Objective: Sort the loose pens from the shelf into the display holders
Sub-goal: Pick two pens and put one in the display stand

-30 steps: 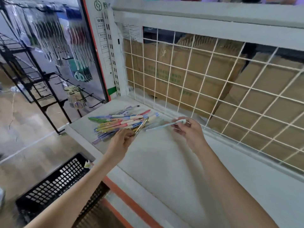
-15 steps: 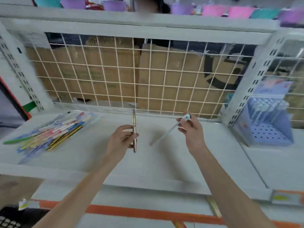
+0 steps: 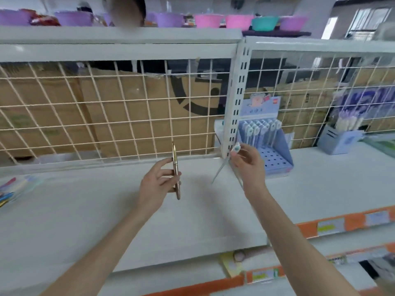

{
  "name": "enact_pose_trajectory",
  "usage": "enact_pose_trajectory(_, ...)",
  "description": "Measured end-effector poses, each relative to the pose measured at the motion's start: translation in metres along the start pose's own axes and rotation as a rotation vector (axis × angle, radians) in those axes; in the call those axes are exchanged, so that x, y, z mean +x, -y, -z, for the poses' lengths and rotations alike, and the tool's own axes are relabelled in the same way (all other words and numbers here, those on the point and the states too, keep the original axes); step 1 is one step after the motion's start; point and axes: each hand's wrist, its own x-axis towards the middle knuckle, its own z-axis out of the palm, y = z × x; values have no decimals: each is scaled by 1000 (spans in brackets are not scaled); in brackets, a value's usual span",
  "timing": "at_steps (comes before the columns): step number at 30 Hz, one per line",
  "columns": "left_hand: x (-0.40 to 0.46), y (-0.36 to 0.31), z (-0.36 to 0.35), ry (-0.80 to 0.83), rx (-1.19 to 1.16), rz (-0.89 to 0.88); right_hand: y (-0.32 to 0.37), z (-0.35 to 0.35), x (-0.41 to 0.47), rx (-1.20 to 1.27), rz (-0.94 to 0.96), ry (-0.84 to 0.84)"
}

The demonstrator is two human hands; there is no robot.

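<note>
- While both arms reach over the white shelf [image 3: 111, 210], the head view shows the left hand [image 3: 157, 186] with fingers and thumb curled round a gold pen [image 3: 176, 174], held upright above the shelf board.
- The right hand [image 3: 249, 167] pinches a pale blue pen [image 3: 222, 167] near its decorated cap, the tip slanting down and left, just in front of the blue display holder [image 3: 275, 159].
- What could go wrong, as it looks from here: the pale pen is held only by fingertips at one end, so a nudge against the perforated upright post [image 3: 236, 103] beside the holder could twist it loose.
- The holder's empty holes look small, and pens already stand in its back rows; a slanted entry could miss a hole or knock those neighbours.
- The gold pen does not appear to match this holder's stock, so dropping it here would likely be a mis-sort.
- Counted: two hands, two pens in hand, one apiece.
- Two holders in sight: the blue one by the post and a second holder [image 3: 339, 142] farther right, well apart from the hands; the pens in each are too blurred to number.
- One pile of loose pens [image 3: 8, 191] lies at the far left edge of the shelf, cut off by the frame, its count unclear.
</note>
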Motion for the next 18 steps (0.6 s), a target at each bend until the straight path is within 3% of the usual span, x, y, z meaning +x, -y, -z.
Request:
enact_pose_trajectory(9,36,17,-153,-56,-119,17,21,115,99,-42,74,37)
enact_pose_trajectory(18,61,20,-210,-128,2,-8,24,149,166,-87,141,102)
